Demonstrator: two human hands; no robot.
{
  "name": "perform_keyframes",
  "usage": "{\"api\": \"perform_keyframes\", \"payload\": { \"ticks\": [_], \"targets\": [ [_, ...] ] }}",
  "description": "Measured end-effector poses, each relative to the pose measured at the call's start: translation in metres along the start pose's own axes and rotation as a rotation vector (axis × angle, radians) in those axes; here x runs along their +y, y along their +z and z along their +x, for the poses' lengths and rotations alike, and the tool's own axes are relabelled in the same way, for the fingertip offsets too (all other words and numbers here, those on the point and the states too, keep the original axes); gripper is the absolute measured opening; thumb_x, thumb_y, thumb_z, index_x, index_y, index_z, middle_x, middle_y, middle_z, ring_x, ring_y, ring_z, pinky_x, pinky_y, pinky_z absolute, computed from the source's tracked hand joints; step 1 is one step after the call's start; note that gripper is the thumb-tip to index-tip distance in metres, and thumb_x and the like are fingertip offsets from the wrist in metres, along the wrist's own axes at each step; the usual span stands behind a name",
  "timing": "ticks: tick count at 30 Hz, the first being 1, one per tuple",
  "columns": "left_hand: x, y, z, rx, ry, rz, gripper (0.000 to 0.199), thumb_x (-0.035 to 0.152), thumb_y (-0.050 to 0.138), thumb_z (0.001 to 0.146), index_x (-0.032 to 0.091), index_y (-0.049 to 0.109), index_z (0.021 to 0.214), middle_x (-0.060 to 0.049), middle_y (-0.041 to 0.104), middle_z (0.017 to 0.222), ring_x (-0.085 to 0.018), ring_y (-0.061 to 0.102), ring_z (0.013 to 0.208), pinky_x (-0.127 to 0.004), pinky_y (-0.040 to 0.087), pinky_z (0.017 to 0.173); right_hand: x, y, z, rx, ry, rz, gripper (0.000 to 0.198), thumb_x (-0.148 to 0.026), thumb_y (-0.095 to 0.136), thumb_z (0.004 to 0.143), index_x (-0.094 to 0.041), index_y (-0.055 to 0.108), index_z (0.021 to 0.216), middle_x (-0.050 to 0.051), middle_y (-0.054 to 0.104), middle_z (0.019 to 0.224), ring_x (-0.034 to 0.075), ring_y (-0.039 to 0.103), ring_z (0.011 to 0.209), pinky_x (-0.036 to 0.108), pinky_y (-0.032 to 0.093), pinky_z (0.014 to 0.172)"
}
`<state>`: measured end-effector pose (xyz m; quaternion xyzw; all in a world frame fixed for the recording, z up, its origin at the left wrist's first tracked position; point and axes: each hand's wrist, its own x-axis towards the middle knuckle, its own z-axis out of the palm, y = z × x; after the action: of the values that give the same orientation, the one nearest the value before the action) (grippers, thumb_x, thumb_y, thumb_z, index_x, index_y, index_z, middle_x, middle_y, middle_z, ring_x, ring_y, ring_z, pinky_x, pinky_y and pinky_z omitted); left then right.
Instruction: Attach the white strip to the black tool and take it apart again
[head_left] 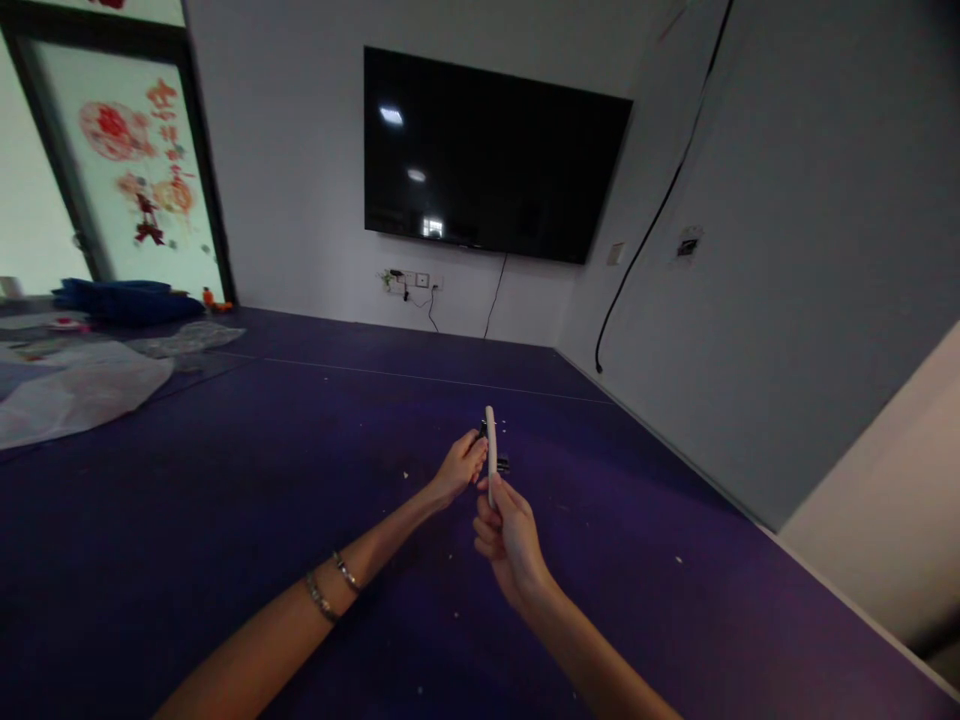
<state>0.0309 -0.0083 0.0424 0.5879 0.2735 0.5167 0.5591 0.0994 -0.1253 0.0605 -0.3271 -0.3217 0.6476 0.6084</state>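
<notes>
The right hand (511, 540) has its fingers closed around the lower end of a slim white stick (490, 445), held upright above the purple floor (225, 520). The left hand (459, 468) pinches a small dark piece (501, 464) against its middle. The work looks midway: the two are together, neither set down.

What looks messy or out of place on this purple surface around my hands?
Small white crumbs lie scattered over the purple surface around your left hand and right hand, which hold a white stick. Crumpled clear plastic sheeting sprawls at far left. Nothing looks broken.
</notes>
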Motion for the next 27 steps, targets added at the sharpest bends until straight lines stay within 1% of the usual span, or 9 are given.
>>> {"api": "perform_keyframes", "payload": {
  "ticks": [3, 8, 13, 19, 24, 27],
  "targets": [
    [0.001, 0.001, -0.001, -0.017, -0.006, -0.031, 0.031, 0.045, 0.054, 0.076, 0.018, 0.039, 0.072, 0.01, 0.035, 0.05, -0.002, 0.029, 0.036, -0.016, 0.023, 0.035, -0.001, -0.001, 0.002, 0.01, -0.012, 0.003, 0.038, -0.051, 0.066, 0.064, -0.02, 0.046, 0.075, -0.013, 0.026, 0.044, 0.001, 0.011, 0.034, 0.017, 0.004, 0.034],
    [0.005, 0.001, -0.003, 0.008, 0.015, 0.012, 0.028, 0.044, 0.051, 0.077, 0.018, 0.04, 0.073, 0.01, 0.034, 0.049, -0.003, 0.029, 0.036, -0.016, 0.024, 0.035, 0.004, -0.001, -0.003, 0.013, 0.044, -0.017, 0.037, -0.051, 0.064, 0.066, -0.02, 0.048, 0.077, -0.012, 0.027, 0.045, 0.001, 0.012, 0.034, 0.017, 0.004, 0.034],
    [0.004, 0.002, -0.003, -0.012, 0.007, -0.01, 0.029, 0.044, 0.052, 0.077, 0.019, 0.039, 0.071, 0.01, 0.034, 0.049, -0.002, 0.028, 0.035, -0.016, 0.023, 0.035, -0.002, 0.001, 0.0, 0.002, -0.008, 0.02, 0.037, -0.049, 0.066, 0.064, -0.02, 0.046, 0.075, -0.013, 0.026, 0.044, 0.001, 0.01, 0.034, 0.017, 0.003, 0.034],
    [0.005, 0.001, -0.004, 0.01, 0.004, 0.031, 0.029, 0.044, 0.05, 0.078, 0.018, 0.04, 0.071, 0.01, 0.034, 0.049, -0.002, 0.029, 0.035, -0.015, 0.024, 0.035, 0.006, -0.001, -0.006, 0.022, 0.069, -0.003, 0.038, -0.051, 0.064, 0.066, -0.019, 0.049, 0.077, -0.013, 0.026, 0.044, 0.001, 0.012, 0.034, 0.017, 0.004, 0.034],
    [0.004, 0.003, -0.004, 0.002, -0.022, 0.009, 0.03, 0.045, 0.052, 0.077, 0.019, 0.039, 0.072, 0.01, 0.035, 0.049, -0.002, 0.029, 0.034, -0.015, 0.024, 0.034, 0.005, 0.0, -0.002, 0.017, 0.01, 0.02, 0.039, -0.05, 0.067, 0.063, -0.02, 0.046, 0.075, -0.013, 0.026, 0.044, 0.001, 0.012, 0.034, 0.017, 0.004, 0.034],
    [0.005, 0.003, -0.003, 0.009, -0.022, -0.013, 0.03, 0.045, 0.053, 0.076, 0.018, 0.04, 0.072, 0.01, 0.034, 0.049, -0.002, 0.028, 0.034, -0.015, 0.023, 0.034, 0.01, -0.001, -0.003, 0.037, 0.035, 0.017, 0.039, -0.052, 0.066, 0.064, -0.02, 0.047, 0.076, -0.013, 0.026, 0.045, 0.001, 0.013, 0.034, 0.017, 0.004, 0.034]
  ]
}}
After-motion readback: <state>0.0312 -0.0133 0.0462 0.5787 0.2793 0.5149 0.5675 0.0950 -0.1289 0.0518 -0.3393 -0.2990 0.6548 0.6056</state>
